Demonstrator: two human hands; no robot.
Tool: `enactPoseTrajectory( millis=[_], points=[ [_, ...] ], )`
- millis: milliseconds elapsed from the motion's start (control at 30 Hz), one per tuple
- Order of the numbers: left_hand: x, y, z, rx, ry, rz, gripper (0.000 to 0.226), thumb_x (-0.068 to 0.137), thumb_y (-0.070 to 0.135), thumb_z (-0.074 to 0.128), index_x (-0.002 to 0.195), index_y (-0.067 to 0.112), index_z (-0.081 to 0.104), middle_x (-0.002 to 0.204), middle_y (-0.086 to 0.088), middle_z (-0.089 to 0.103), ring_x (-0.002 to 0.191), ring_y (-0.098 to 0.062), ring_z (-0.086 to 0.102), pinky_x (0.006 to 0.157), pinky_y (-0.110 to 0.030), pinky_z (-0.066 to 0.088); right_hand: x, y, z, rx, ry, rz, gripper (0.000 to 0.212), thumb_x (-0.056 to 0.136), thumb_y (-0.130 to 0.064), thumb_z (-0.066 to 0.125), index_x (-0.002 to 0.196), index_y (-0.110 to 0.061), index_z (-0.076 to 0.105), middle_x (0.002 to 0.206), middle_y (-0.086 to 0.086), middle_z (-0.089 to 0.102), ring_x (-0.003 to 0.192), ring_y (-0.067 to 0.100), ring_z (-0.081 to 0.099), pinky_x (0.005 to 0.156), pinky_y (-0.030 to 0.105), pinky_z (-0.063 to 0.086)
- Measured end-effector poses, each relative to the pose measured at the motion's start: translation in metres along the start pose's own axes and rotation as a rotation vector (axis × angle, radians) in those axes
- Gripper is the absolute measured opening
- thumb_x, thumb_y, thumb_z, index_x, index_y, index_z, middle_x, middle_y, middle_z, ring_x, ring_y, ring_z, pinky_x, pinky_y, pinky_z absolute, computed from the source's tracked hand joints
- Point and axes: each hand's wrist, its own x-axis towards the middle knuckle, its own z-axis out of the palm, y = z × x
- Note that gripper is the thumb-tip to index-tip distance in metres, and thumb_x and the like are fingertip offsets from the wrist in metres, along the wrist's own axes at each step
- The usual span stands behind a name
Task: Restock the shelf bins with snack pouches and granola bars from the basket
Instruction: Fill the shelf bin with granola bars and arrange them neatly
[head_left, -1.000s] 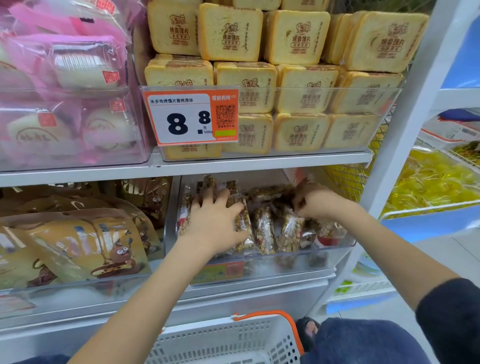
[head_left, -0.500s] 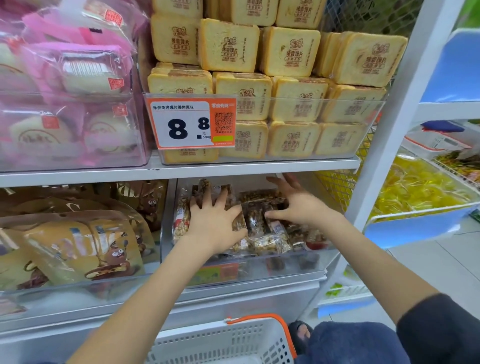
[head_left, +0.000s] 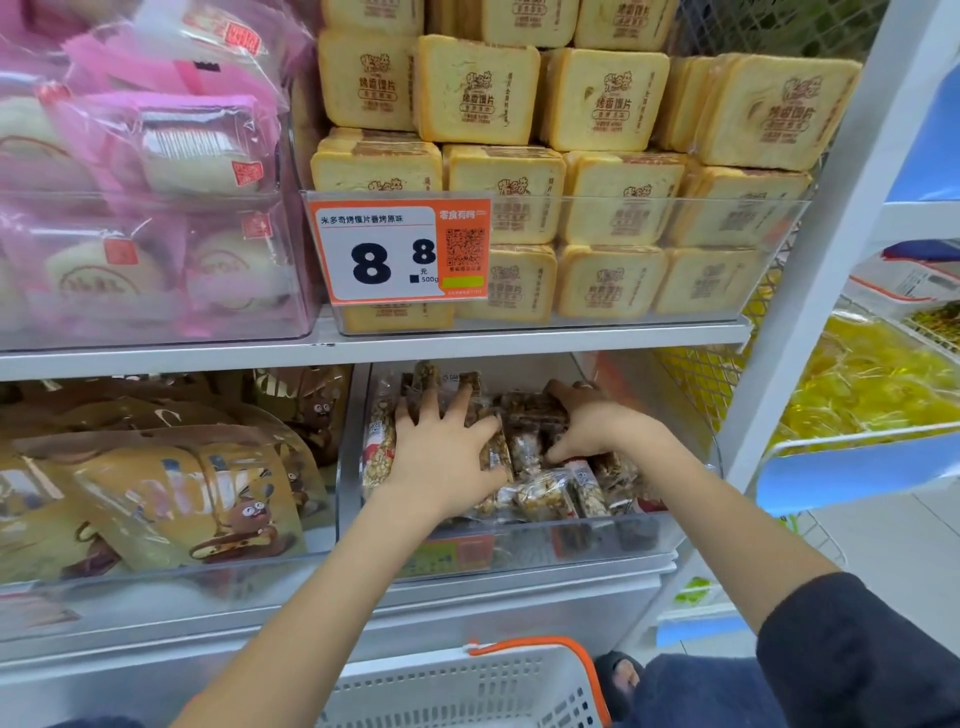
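Several clear-wrapped granola bars (head_left: 545, 499) lie in a clear shelf bin (head_left: 691, 452) on the lower shelf. My left hand (head_left: 441, 457) lies flat on the left bars with its fingers spread. My right hand (head_left: 597, 423) reaches in beside it, fingers curled over the back of a bunch of bars and thumb at their front. Brown snack pouches (head_left: 171, 493) fill the bin to the left. The white basket (head_left: 467, 691) with an orange handle sits below the shelf; what it holds is out of view.
The upper shelf holds a bin of yellow toast packs (head_left: 613, 208) with an 8.8 price tag (head_left: 400, 249), and pink bun packs (head_left: 145, 171) to the left. A white shelf post (head_left: 810, 249) stands at right, with yellow goods (head_left: 872, 384) beyond it.
My right hand went from the bin's right side to the middle, lay flat on the bars, and now curls around a bunch of them. My left hand stayed on the left bars.
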Motion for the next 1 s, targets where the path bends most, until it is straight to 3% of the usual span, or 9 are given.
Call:
enactPoseTrajectory(
  millis=[167, 267, 300, 400, 533, 700, 767, 867, 1000],
  points=[
    [-0.002, -0.001, -0.001, -0.032, -0.007, -0.001, 0.055, 0.088, 0.059, 0.041, 0.139, 0.040, 0.034, 0.159, -0.003, 0.005, 0.143, -0.036, -0.001, 0.112, -0.060, 0.009, -0.018, 0.016, -0.006, 0.050, 0.152, 0.109, 0.081, 0.073, -0.045, 0.068, 0.142, -0.031, 0.029, 0.153, 0.015, 0.013, 0.141, 0.038, 0.006, 0.110, 0.052, 0.028],
    [-0.001, -0.001, -0.001, -0.043, -0.009, 0.001, 0.055, 0.088, 0.060, 0.042, 0.139, 0.040, 0.034, 0.159, -0.002, 0.005, 0.143, -0.036, 0.000, 0.113, -0.060, 0.009, -0.025, 0.027, -0.005, 0.058, 0.179, 0.146, 0.082, 0.073, -0.050, 0.067, 0.143, -0.032, 0.028, 0.157, 0.017, 0.000, 0.144, 0.038, -0.007, 0.114, 0.049, 0.012],
    [-0.002, -0.001, -0.001, -0.042, -0.007, 0.001, 0.055, 0.088, 0.060, 0.042, 0.139, 0.041, 0.034, 0.159, -0.003, 0.005, 0.143, -0.036, 0.000, 0.113, -0.060, 0.009, -0.027, 0.027, -0.007, 0.030, 0.173, 0.148, 0.083, 0.074, -0.053, 0.066, 0.144, -0.032, 0.026, 0.157, 0.017, 0.004, 0.145, 0.037, -0.004, 0.114, 0.049, 0.010],
    [-0.003, -0.001, -0.001, -0.053, -0.002, 0.004, 0.054, 0.088, 0.058, 0.043, 0.138, 0.040, 0.036, 0.159, -0.003, 0.006, 0.143, -0.036, 0.000, 0.113, -0.060, 0.009, -0.032, 0.022, -0.014, -0.058, 0.102, 0.141, 0.083, 0.077, -0.058, 0.063, 0.144, -0.026, 0.025, 0.142, 0.014, 0.042, 0.138, 0.037, 0.028, 0.114, 0.049, 0.017],
    [-0.003, -0.002, -0.002, -0.070, -0.007, 0.004, 0.054, 0.088, 0.057, 0.043, 0.138, 0.040, 0.036, 0.159, -0.003, 0.006, 0.143, -0.036, 0.001, 0.113, -0.059, 0.009, -0.044, 0.009, -0.032, -0.234, -0.031, 0.252, 0.090, 0.072, -0.079, 0.053, 0.138, -0.019, 0.041, 0.139, 0.006, 0.049, 0.135, 0.033, 0.037, 0.100, 0.039, 0.042],
    [-0.003, -0.001, -0.001, -0.077, -0.005, 0.004, 0.055, 0.088, 0.056, 0.043, 0.140, 0.041, 0.034, 0.159, -0.002, 0.005, 0.144, -0.035, -0.001, 0.113, -0.059, 0.007, -0.062, 0.012, -0.026, -0.234, 0.032, 0.224, 0.088, 0.068, -0.082, 0.052, 0.133, -0.022, 0.048, 0.128, -0.001, 0.057, 0.120, 0.024, 0.052, 0.087, 0.034, 0.040],
    [-0.003, -0.001, -0.001, -0.075, -0.001, 0.009, 0.055, 0.088, 0.056, 0.043, 0.140, 0.042, 0.034, 0.159, -0.001, 0.005, 0.144, -0.035, -0.001, 0.113, -0.059, 0.006, -0.069, 0.015, -0.017, -0.291, 0.061, 0.197, 0.085, 0.070, -0.079, 0.054, 0.137, -0.029, 0.042, 0.133, 0.000, 0.054, 0.127, 0.025, 0.045, 0.093, 0.036, 0.040],
    [-0.003, -0.002, -0.001, -0.071, -0.002, 0.014, 0.054, 0.088, 0.056, 0.044, 0.140, 0.042, 0.034, 0.159, -0.001, 0.004, 0.144, -0.035, -0.001, 0.113, -0.059, 0.005, -0.076, 0.016, -0.006, -0.357, -0.037, 0.211, 0.086, 0.075, -0.077, 0.048, 0.146, -0.035, 0.025, 0.147, 0.004, 0.041, 0.139, 0.030, 0.026, 0.110, 0.047, 0.018],
    [-0.004, -0.002, -0.002, -0.081, 0.000, 0.010, 0.055, 0.088, 0.056, 0.044, 0.140, 0.042, 0.034, 0.159, -0.002, 0.005, 0.144, -0.035, -0.002, 0.113, -0.059, 0.005, -0.081, 0.014, -0.009, -0.321, -0.074, 0.203, 0.085, 0.078, -0.073, 0.047, 0.149, -0.035, 0.018, 0.145, 0.003, 0.045, 0.136, 0.031, 0.036, 0.113, 0.050, 0.013]
  ],
)
